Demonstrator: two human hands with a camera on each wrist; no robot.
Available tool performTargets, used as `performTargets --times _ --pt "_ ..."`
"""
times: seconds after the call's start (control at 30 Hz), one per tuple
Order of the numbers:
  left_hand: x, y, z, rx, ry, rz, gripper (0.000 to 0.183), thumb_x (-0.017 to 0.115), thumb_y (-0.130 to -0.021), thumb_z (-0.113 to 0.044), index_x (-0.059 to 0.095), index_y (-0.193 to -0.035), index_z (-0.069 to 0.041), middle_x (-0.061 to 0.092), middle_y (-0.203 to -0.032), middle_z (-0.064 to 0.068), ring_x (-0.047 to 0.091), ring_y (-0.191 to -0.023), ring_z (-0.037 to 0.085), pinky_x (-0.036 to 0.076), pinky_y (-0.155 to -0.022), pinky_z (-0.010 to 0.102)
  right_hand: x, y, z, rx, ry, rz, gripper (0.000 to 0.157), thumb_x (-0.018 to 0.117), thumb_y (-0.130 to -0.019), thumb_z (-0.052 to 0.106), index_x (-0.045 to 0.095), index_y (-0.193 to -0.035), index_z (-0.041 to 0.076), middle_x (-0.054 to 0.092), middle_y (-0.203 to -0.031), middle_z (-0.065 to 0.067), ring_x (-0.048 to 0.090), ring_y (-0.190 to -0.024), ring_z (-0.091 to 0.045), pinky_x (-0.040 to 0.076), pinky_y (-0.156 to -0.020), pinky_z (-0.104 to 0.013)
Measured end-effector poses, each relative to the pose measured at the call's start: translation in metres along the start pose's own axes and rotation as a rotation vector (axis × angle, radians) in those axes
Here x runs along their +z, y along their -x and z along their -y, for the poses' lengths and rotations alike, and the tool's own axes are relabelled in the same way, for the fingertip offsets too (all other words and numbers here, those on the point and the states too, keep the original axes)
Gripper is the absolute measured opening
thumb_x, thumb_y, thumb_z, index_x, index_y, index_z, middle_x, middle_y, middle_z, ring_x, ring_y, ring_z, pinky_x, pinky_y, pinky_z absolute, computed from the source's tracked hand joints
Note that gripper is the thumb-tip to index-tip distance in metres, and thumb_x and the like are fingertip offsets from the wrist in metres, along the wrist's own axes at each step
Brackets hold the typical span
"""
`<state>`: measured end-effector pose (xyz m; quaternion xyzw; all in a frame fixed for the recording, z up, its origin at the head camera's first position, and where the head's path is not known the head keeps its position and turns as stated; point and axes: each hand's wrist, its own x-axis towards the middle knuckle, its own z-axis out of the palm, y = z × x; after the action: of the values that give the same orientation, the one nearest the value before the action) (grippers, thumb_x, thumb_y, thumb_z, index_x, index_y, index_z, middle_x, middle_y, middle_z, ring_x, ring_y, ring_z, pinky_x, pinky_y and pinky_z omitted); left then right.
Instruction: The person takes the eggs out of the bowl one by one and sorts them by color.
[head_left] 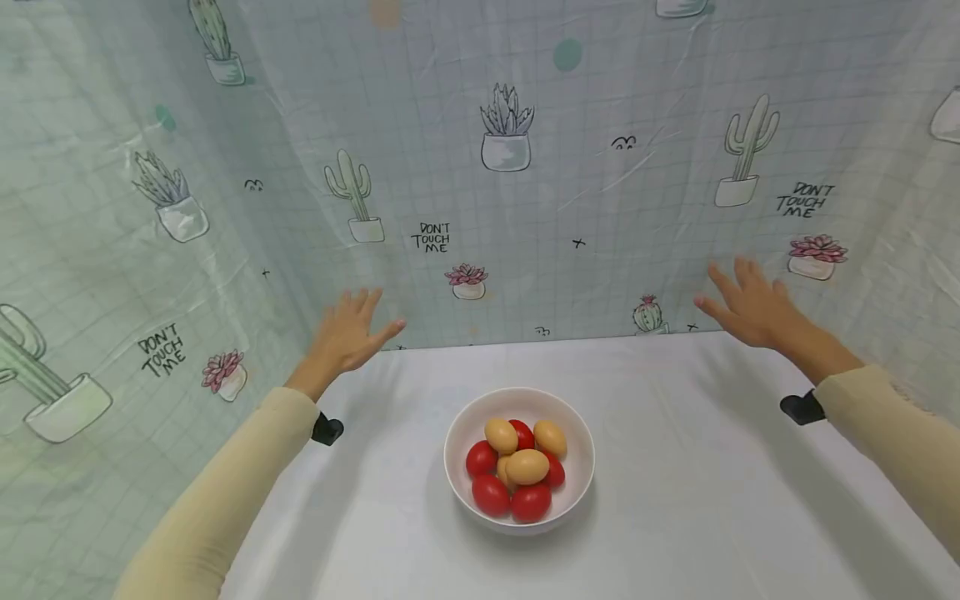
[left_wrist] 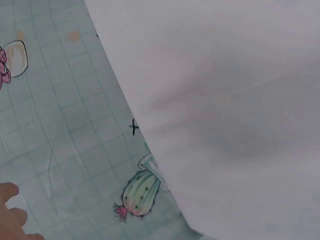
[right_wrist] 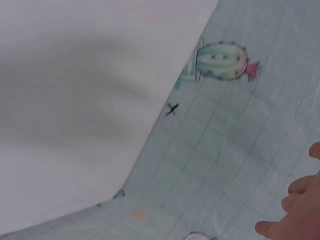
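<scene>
A white bowl stands on the white table, holding several red eggs and several yellow-tan eggs heaped together. My left hand is raised over the far left of the table, its fingers spread and nothing in it. At the far right my right hand is held up the same way, fingers apart and holding nothing. Both hands are well away from the bowl. Only some fingertips of the left hand show in the left wrist view, and part of the right hand in the right wrist view.
The white table ends at a back wall covering printed with cacti and "Don't touch me" lettering. The same sheet rises along both sides. Black straps sit at the wrists, and both arms cast shadows on the table.
</scene>
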<state>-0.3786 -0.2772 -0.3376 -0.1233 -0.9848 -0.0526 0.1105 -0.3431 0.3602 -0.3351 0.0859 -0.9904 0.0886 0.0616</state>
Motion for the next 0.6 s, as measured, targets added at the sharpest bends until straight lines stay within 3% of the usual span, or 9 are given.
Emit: performTargets --times 0.33,0.6 --pt "0.013 0.03 -0.04 0.029 0.193 -0.012 0.092 0.042 -0.098 -0.072 0.019 -0.166 -0.016 0.022 -0.172 0.017 0.011 -0.159 0.049 0.01 -0.123 0.074 0.025 0.032 0.055 -0.145 -0.054 -0.078 0.076 0.053 -0.105 0.042 0.025 -0.161 0.0 0.016 -0.164 -0.039 0.017 -0.151 -0.06 0.021 -0.115 -0.079" --pt "0.027 0.055 -0.07 0.013 0.521 0.018 0.082 0.044 -0.102 -0.061 0.019 -0.166 -0.016 0.022 -0.172 0.014 0.018 -0.16 0.042 0.021 -0.122 0.071 0.034 0.061 0.107 -0.255 -0.204 -0.095 0.068 0.06 -0.103 0.036 0.035 -0.16 0.009 0.031 -0.165 -0.027 0.035 -0.148 -0.052 0.039 -0.11 -0.073"
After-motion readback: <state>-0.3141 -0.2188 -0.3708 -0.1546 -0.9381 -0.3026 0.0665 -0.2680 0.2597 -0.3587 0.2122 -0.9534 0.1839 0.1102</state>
